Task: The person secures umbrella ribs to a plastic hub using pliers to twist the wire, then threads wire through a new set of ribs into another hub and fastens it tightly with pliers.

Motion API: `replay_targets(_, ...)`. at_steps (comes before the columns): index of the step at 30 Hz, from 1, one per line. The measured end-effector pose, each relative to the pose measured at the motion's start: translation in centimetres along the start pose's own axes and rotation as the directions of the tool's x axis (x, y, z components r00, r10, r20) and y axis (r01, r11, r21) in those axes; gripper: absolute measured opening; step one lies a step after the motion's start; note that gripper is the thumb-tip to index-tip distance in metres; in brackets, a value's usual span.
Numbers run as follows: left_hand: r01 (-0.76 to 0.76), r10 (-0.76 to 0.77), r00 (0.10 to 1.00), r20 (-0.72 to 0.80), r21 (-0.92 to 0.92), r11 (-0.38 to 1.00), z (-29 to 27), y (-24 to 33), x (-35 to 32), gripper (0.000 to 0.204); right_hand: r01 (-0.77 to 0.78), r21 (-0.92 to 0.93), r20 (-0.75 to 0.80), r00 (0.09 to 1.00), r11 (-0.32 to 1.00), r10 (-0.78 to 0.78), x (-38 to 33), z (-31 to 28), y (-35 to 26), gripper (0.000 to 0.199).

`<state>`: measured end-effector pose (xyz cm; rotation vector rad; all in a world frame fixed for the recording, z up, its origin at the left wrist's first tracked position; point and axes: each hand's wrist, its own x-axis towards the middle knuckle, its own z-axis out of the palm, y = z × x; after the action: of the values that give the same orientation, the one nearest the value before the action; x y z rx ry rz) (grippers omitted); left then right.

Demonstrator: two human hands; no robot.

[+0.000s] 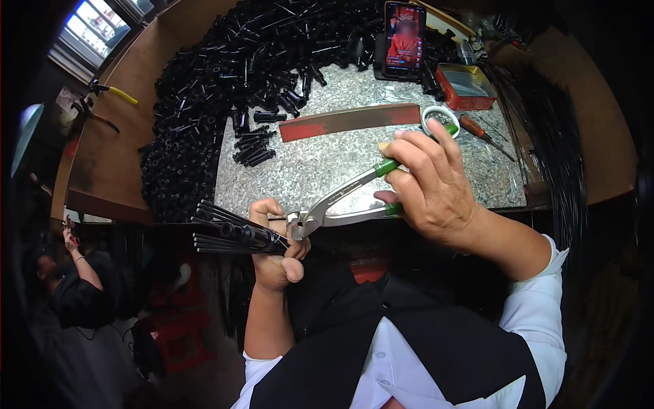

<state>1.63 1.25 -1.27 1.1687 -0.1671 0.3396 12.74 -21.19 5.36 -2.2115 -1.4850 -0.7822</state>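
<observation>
My right hand [436,187] is wrapped round the green-gripped handles of a pair of pliers [317,217], which stand partly spread. The metal jaws reach left to the fingers of my left hand [274,262]. That hand is closed round a bundle of thin black rods with a black hub [242,235], much like a folded umbrella frame. The rods point left, just off the table's near edge. What lies exactly between the jaws is too small to make out.
Black plastic parts [197,129] are heaped across the speckled tabletop [252,180]. Beyond my hands lie a red-brown strip [351,123], a white cup of small pieces [426,123], a screwdriver [477,127], a red box [463,99] and a phone [402,58]. Black wires [565,150] hang at right. Another person [82,283] sits left.
</observation>
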Motion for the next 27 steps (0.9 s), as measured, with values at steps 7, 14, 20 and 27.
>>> replay_targets(7, 0.016, -0.011, 0.998, -0.063, 0.079, 0.997, 0.3, 0.0, -0.4, 0.082, 0.081, -0.361, -0.132, 0.982, 0.929, -0.138, 1.1, 1.0, -0.6, 0.024)
replay_targets(14, 0.030, 0.033, 0.972, -0.234, 0.263, 0.964, 0.0, -0.8, -0.5, 0.075, 0.085, -0.125, 0.054, 0.995, 0.988, -0.079, 0.1, 0.7, -1.0, 0.017)
replay_targets(20, 0.002, 0.038, 0.986, -0.163, 0.240, 0.971, 0.4, -0.5, -0.1, 0.078, 0.174, -0.101, 0.182, 0.971, 0.980, -0.153, -0.7, -0.4, -0.9, 0.014)
replay_targets(27, 0.088, -0.082, 0.994, -0.077, 0.077, 0.993, 0.5, -0.1, -0.5, 0.075, -0.462, 0.609, 0.702, 0.693, 0.645, -0.166, -1.0, -1.3, -0.6, 0.023)
